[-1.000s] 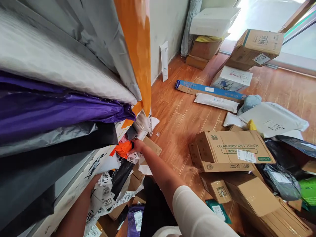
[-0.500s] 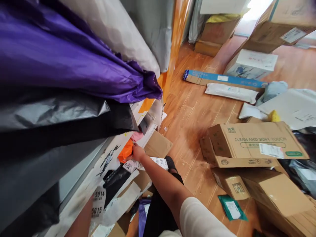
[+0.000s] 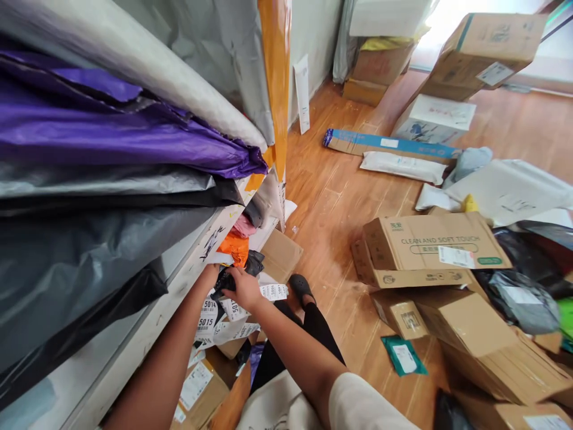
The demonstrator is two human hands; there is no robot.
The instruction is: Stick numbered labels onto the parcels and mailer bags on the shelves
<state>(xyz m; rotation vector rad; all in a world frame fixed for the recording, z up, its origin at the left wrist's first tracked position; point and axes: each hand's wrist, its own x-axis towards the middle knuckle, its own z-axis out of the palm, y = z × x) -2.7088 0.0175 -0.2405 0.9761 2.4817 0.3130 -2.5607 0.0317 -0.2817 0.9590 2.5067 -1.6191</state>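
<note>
On a lower shelf below the white shelf edge (image 3: 179, 304), my right hand (image 3: 245, 288) is closed on a black plastic parcel (image 3: 224, 279), thumb and fingers bent over its near side. My left hand (image 3: 212, 276) is at the parcel's left side; its fingers are mostly hidden. Just beyond the hands lie an orange plastic parcel (image 3: 234, 247) and a pink one (image 3: 244, 226). A white slip (image 3: 220, 258) lies at the orange parcel's near edge. Strips of white number labels (image 3: 206, 322) hang beneath and beside my hands, some reading 5014 and 5015.
Purple (image 3: 134, 140) and grey bags overhang the upper shelf at left. Cardboard boxes (image 3: 447, 245) and plastic parcels are piled on the wooden floor (image 3: 331, 239) at right. An open box (image 3: 281, 257) and my shoe (image 3: 301, 288) are close by the shelf.
My right hand has shifted from beside the orange parcel onto the black one. My left hand has come up from the lower edge to the same parcel. The view has turned slightly.
</note>
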